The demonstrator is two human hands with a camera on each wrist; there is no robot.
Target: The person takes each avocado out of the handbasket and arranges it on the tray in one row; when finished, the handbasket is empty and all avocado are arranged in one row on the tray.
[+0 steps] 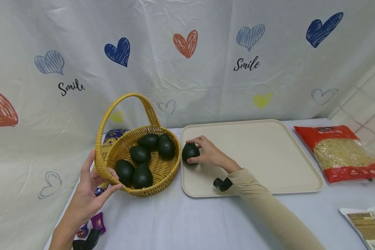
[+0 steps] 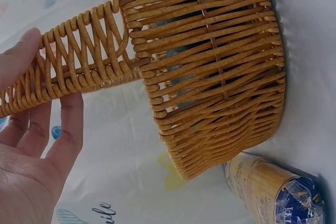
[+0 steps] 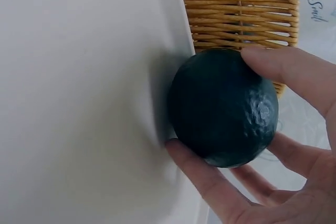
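Note:
A woven yellow basket [image 1: 172, 166] with a tall handle [image 1: 125, 99] stands on the table and holds several dark green avocados [image 1: 139, 154]. My left hand [image 1: 103, 172] holds the base of the handle at the basket's near left rim, thumb in front and fingers behind. In the left wrist view the handle [image 2: 79, 56] crosses my left hand's fingers [image 2: 68, 124] beside the basket wall [image 2: 220, 77]. My right hand [image 1: 192, 151] grips one avocado [image 1: 190, 152] on the left edge of the beige tray [image 1: 253, 152], close to the basket. In the right wrist view, thumb and fingers [image 3: 294, 72] wrap this avocado [image 3: 223, 106] on the tray [image 3: 79, 77].
A red bag of noodles [image 1: 343, 152] lies right of the tray, and a printed packet [image 1: 367, 225] sits at the near right corner. A blue and yellow packet [image 1: 112, 135] [image 2: 273, 192] lies behind the basket. Small purple wrappers [image 1: 98, 222] sit near my left wrist. A heart-printed cloth hangs behind.

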